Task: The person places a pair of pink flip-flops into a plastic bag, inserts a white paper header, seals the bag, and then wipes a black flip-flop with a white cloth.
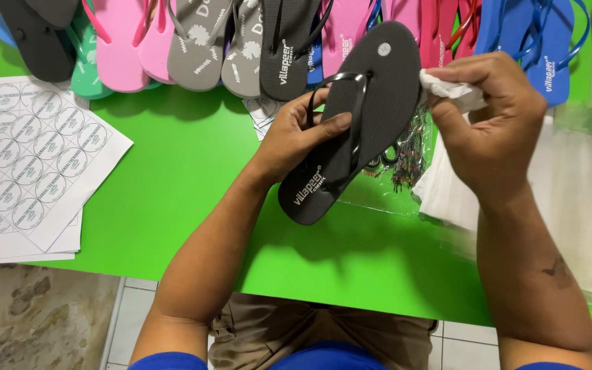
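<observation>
Hands at the centre of the view: left hand (303, 133) closed around the dark grey flip-flop (361, 116), thumb lying across the footbed beside the glossy black strap (354, 113), fingers wrapped behind the sole; right hand (491, 120) pinched shut on a crumpled white cloth (450, 89), pressed against the sandal's edge at 3 o'clock of the toe end. Both hands touch the sandal, the left carrying it, the right meeting it only through the cloth. Its long axis runs from heel at 7 o'clock to toe at 1 o'clock, footbed facing the camera, raised above the green bench (186, 178) and not resting on it. A small round pale sticker (384, 48) sits near the toe. Nearest the viewer, the person's forearms rise from 6 o'clock over the bench edge. At 9 o'clock of the hands, well apart, lie white sheets of round stickers (25, 157). Directly beneath the sandal, a clear plastic bag (405, 185) holding small dark loops and threads, partly hidden; at 3 to 4 o'clock, a stack of white and clear bags (584, 199). Farthest, along the bench at 12 o'clock, a row of flip-flops (207, 41) overlapping one another: dark grey, green, pink, grey, red and blue, their toe ends cut off by the frame.
</observation>
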